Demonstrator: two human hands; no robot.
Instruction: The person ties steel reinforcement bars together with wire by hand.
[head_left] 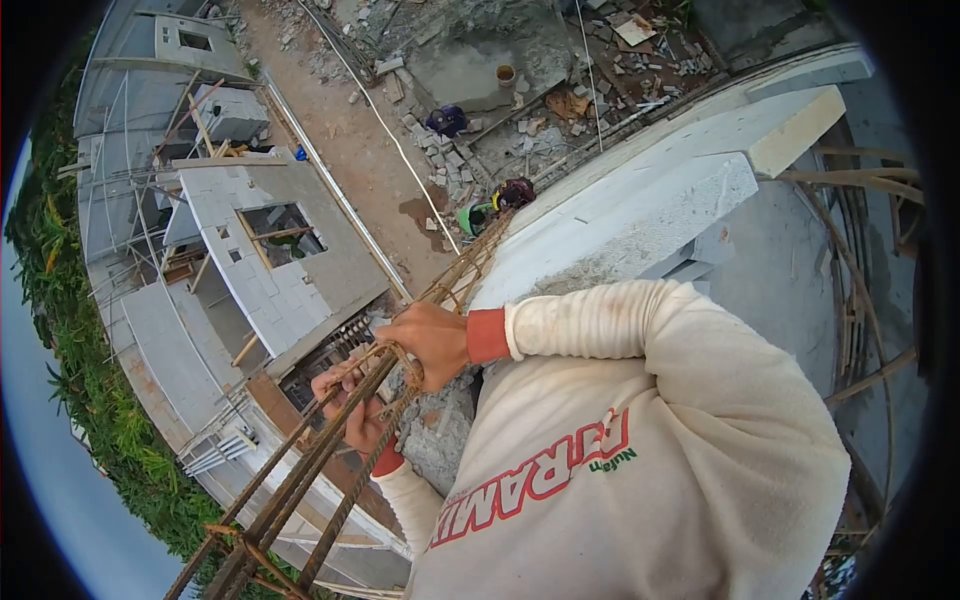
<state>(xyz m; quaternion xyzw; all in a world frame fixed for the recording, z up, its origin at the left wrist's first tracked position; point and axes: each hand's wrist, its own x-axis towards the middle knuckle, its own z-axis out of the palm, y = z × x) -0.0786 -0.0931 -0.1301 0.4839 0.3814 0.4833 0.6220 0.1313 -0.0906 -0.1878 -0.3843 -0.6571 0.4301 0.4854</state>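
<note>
Here, a long rebar cage (300,480) of rusty steel bars is gripped by both hands at the edge of a high concrete wall top (640,215). The upper hand, whose sleeve comes from the right side of the view and which is taken to be the right hand (432,340), is closed over the top bars of the cage, its fingers wrapped round them and its knuckles turned upward. Just below and beside it, the other hand, taken to be the left hand (352,405), is curled round the bars from underneath, the fingers partly hidden behind the steel; how tightly it is clamped cannot be told. The two grips are set almost touching, on the same stretch of the cage.

From the grips the cage runs down and away to the lower left, where its square ties are seen, and up past the right hand along the wall's edge. Both arms are covered by a cream sweatshirt (640,450) with red cuffs and red lettering.

Far beneath the hands a dirt lane (345,130) is seen, with a half-built block house (270,250) beside it and two people (490,205) among scattered blocks and rubble.
</note>
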